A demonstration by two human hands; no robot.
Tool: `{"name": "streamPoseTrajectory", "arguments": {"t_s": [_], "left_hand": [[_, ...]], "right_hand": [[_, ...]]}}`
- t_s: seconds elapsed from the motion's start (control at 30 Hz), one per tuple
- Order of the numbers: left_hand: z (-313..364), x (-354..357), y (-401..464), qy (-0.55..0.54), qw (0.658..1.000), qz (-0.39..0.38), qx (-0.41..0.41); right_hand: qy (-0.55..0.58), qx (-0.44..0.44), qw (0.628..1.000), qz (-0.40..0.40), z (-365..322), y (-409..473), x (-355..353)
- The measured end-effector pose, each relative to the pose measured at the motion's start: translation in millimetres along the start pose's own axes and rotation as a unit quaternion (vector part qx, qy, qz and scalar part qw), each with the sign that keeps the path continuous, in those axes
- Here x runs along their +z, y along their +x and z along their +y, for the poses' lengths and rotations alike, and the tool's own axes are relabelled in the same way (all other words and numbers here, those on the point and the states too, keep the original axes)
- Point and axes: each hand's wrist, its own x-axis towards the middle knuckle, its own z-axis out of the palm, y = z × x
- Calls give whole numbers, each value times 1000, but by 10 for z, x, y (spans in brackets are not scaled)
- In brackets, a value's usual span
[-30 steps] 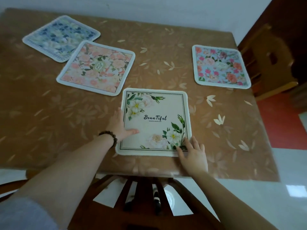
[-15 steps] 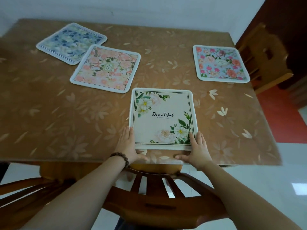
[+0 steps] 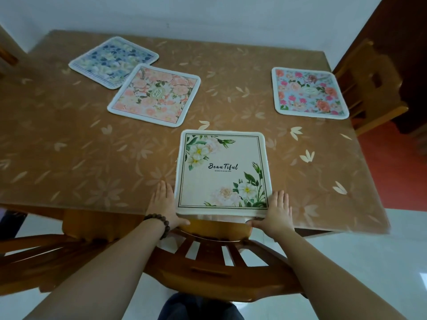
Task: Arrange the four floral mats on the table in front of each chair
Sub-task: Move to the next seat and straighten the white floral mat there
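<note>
Head view: squaring the white-flower "Beautiful" mat (image 3: 222, 172) at the near table (image 3: 69, 158) edge.
Left hand (image 3: 163, 204) and right hand (image 3: 276, 210) flank its near corners, fingers straight, gripping nothing. Likely next: peach mat (image 3: 154, 94) beyond the fingertips needs relocating.

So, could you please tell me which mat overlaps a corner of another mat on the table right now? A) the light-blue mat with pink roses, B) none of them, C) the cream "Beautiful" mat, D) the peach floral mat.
D: the peach floral mat lies over the near corner of the blue floral mat, while the cream mat and the rose mat each lie apart from the others.
</note>
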Motion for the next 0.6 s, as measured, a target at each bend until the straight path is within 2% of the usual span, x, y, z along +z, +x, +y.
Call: {"name": "streamPoseTrajectory", "arguments": {"t_s": [0.3,0.6], "left_hand": [[7,23,41,-37,998,11,51],[16,80,44,-50,997,31,42]], "right_hand": [[51,25,998,-4,-75,-78,79],[87,56,994,23,-65,-130,109]]}}
